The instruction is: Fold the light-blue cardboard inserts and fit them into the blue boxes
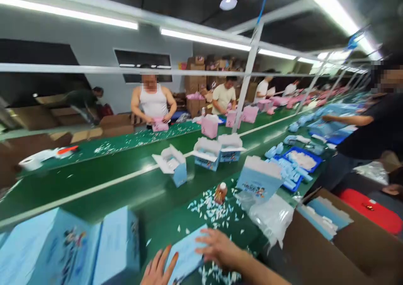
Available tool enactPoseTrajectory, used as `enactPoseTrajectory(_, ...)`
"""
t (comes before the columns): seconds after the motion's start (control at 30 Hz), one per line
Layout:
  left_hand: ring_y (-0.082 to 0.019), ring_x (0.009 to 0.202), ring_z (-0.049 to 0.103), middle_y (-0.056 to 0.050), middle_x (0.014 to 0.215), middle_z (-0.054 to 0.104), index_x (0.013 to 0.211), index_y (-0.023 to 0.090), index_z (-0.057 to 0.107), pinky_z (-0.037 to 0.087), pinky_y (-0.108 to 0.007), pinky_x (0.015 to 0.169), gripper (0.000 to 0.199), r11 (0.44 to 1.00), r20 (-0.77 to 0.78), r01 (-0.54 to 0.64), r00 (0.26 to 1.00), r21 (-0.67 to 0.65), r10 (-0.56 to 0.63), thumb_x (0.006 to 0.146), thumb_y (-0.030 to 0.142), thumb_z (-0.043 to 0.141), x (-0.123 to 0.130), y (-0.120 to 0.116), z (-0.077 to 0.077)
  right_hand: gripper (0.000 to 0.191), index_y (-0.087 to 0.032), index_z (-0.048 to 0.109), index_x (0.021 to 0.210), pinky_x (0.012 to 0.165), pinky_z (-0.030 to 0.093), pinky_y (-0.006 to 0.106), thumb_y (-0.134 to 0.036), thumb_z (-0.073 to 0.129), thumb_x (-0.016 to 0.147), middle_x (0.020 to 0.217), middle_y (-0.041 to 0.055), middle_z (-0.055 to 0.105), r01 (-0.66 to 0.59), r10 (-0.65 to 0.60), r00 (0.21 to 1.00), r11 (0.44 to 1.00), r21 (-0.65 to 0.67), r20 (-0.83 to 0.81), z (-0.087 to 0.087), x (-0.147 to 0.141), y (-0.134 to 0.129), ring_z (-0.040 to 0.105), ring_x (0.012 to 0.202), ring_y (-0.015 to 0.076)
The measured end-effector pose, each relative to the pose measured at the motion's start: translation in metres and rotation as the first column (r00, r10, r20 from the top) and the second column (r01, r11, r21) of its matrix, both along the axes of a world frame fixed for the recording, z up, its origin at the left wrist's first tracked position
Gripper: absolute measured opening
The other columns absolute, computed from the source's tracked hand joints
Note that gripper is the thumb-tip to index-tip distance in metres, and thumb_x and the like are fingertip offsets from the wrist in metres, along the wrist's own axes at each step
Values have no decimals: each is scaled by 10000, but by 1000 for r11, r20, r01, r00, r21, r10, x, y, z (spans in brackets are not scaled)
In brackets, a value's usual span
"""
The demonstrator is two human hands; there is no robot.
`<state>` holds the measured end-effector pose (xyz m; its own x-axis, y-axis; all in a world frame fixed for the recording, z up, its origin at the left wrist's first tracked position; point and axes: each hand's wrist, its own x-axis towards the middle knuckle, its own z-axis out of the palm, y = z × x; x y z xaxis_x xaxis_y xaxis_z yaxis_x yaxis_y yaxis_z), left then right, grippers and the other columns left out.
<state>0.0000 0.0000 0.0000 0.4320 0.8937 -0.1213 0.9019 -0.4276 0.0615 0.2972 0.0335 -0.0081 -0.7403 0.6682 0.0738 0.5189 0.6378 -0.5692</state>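
A light blue piece that looks like a folded carton (185, 253) lies on the green work surface, with both my hands at it. My left hand (159, 268) rests by its left edge, fingers spread. On the opposite side, the fingers of my right hand (220, 249) reach over its upper face, apart and slightly bent. Neither hand is wrapped round it. Small pale paper scraps (214, 209) are scattered around a brown bottle with a white cap (221, 193). Standing blue printed cartons (116, 245) are close to my left.
Open blue cartons (206, 154) stand along the green conveyor (103, 201). A plastic bag (270, 218) hangs over the right edge, beside a brown cardboard box (317, 251). Blue trays (315, 161) hold small parts. A co-worker (362, 125) stands at right; others work across the line.
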Motion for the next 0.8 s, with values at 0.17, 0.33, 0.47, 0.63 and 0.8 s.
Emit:
enactPoseTrajectory(0.17,-343,1410,320,-3,1621,205,1501,480,135,414,-561,1086,598,979,38,164,986,-120,-160,969,335,368,-8,-17,-8,390,-313,561,1347,1172,348,466,-372,391,1001,1459,13,491,-83,75,991,993,78,107,-24,12,5,368,1415,246)
enactPoseTrajectory(0.33,-368,1401,273,-31,1628,147,1519,437,125,404,-581,1077,600,973,67,204,978,-104,-197,972,342,354,-5,-14,-4,436,-345,462,1420,1112,380,491,-315,400,990,1536,11,382,-81,55,977,990,118,207,-19,17,-6,282,1455,271)
enactPoseTrajectory(0.47,-386,1400,270,-45,1625,148,1523,431,111,397,-600,1066,595,971,45,217,976,-95,-214,976,349,332,-7,-16,-4,564,-334,336,1496,1118,345,509,-223,412,948,1590,8,267,-133,106,955,988,81,278,-19,19,-9,194,1489,287)
enactPoseTrajectory(0.63,-398,1382,302,-52,1623,170,1528,413,114,408,-601,1042,591,968,6,227,974,-109,-228,976,337,310,-6,-13,0,616,-323,345,1490,1097,356,494,-200,450,896,1601,-17,233,-185,162,938,982,48,305,-23,21,1,179,1487,304)
enactPoseTrajectory(0.8,-397,1384,309,-51,1621,182,1529,397,139,406,-601,1047,592,969,10,236,972,-71,-236,970,345,325,-8,-13,-4,560,-327,375,1475,1006,417,466,-231,426,926,1594,-2,256,-175,141,940,981,83,310,-25,19,2,231,1463,316)
